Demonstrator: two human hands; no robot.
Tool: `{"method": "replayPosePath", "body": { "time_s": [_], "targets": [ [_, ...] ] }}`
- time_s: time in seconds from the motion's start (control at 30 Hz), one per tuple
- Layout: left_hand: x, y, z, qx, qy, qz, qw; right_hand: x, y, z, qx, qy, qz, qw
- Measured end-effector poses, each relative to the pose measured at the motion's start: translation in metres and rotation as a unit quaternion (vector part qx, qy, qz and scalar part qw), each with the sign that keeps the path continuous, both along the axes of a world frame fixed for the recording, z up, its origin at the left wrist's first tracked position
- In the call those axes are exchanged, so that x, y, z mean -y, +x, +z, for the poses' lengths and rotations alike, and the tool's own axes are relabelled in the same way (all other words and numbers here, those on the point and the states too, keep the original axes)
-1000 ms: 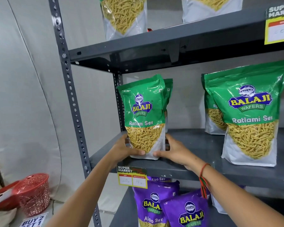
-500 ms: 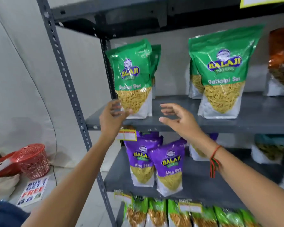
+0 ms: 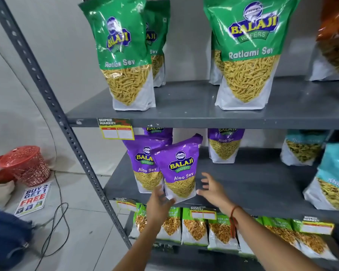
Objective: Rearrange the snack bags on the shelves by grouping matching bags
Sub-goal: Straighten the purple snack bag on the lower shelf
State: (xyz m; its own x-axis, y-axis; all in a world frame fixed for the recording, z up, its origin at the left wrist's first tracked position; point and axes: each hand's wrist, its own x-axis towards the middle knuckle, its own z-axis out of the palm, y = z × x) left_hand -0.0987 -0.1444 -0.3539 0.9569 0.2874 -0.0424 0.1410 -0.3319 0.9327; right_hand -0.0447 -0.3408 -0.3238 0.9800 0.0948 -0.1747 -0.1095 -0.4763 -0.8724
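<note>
While both hands are reaching toward the middle shelf, the head view is set out as follows.

Head view, front purple bag: an Aloo Sev bag (image 3: 179, 169) is seen tilted at the front edge of the middle shelf (image 3: 252, 178), leaning against a second purple Aloo Sev bag (image 3: 143, 163) just behind and to its left.
Left hand: the left hand (image 3: 160, 204) is placed at the lower left corner of the front purple bag; its fingers (image 3: 160, 193) are blurred, so contact is likely but cannot be confirmed, and no closed grasp is shown.
Right hand: the right hand (image 3: 213, 192) is held just beside the bag's lower right edge, its fingers (image 3: 206, 178) spread apart and apparently clear of the bag; a red thread (image 3: 233, 218) is worn at the wrist.
Further purple bags: another Aloo Sev bag (image 3: 224, 145) is stood farther back on the same shelf.
Upper shelf: green Ratlami Sev bags (image 3: 125, 55) (image 3: 249, 53) are stood upright in two groups on the upper shelf (image 3: 184, 102).
Right side: teal bags (image 3: 333, 173) are kept at the right of the middle shelf.
Lower shelf: a row of small green-topped bags (image 3: 194, 225) is lined up below.
Floor: a red basket (image 3: 25, 165) and a "BUY 2 GET 1 FREE" sign (image 3: 33, 197) are lying on the floor at the left.
</note>
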Motion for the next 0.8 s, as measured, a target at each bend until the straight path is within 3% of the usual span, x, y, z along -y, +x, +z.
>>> {"method": "replayPosePath", "body": {
  "time_s": [0.2, 0.4, 0.8],
  "targets": [
    [0.018, 0.024, -0.043, -0.030, -0.037, 0.045, 0.998, -0.005, 0.038, -0.039, -0.047, 0.048, 0.068, 0.995],
    [0.025, 0.040, -0.055, -0.033, -0.080, 0.078, 0.993, 0.002, 0.058, -0.055, -0.020, 0.046, 0.087, 0.995],
    [0.083, 0.076, -0.062, -0.058, -0.073, -0.058, 0.994, 0.097, 0.053, -0.062, 0.009, 0.001, -0.019, 1.000]
  ]
}}
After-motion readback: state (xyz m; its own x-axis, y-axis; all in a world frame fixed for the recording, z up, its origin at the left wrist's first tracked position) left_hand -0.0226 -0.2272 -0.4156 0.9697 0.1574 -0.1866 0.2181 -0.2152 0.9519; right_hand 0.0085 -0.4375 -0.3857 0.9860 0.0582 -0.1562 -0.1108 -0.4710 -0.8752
